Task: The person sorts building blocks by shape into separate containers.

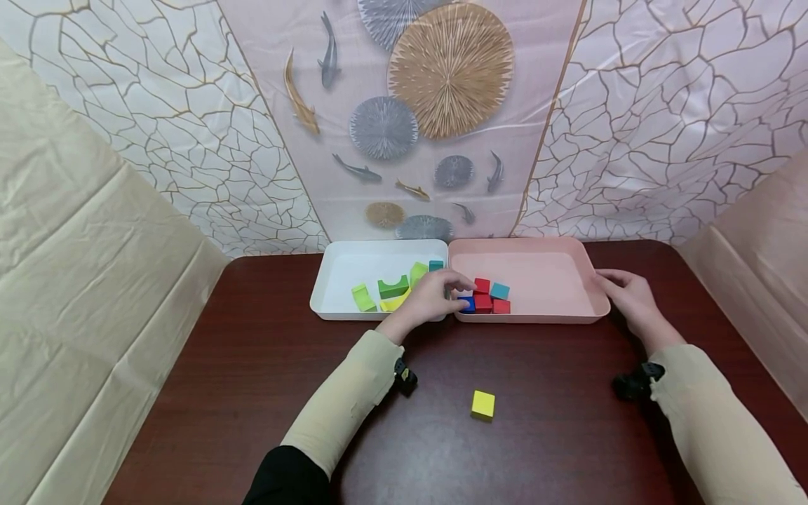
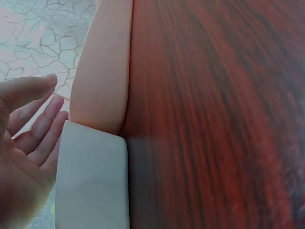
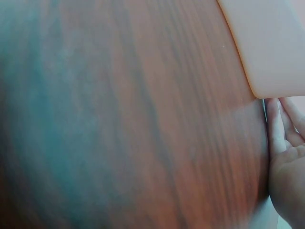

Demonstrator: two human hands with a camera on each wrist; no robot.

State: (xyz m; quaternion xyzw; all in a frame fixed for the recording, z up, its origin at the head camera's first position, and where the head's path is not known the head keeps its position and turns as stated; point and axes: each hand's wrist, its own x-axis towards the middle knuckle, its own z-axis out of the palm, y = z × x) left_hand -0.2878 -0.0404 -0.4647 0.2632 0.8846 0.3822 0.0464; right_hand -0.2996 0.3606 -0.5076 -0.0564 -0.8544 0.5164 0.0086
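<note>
My left hand (image 1: 435, 294) hovers where the white tray (image 1: 334, 280) meets the pink tray (image 1: 543, 277). A gap shows between its thumb and its loosely bent fingers (image 2: 40, 121) in the left wrist view, with nothing visible in it. Beside the thumb lies a blue block (image 1: 468, 305) in the pink tray's left end. Red blocks (image 1: 482, 304) and a teal block (image 1: 500, 291) sit close to it. At the pink tray's right side, my right hand (image 1: 633, 301) touches the outer wall with fairly straight fingers (image 3: 275, 126).
The white tray holds light green blocks (image 1: 363, 298), a green arched block (image 1: 393, 287), a yellow block (image 1: 393, 304) and a teal block (image 1: 435, 266), partly behind my left hand. A yellow cube (image 1: 482, 405) lies on the brown table (image 1: 404, 435) in front of the trays.
</note>
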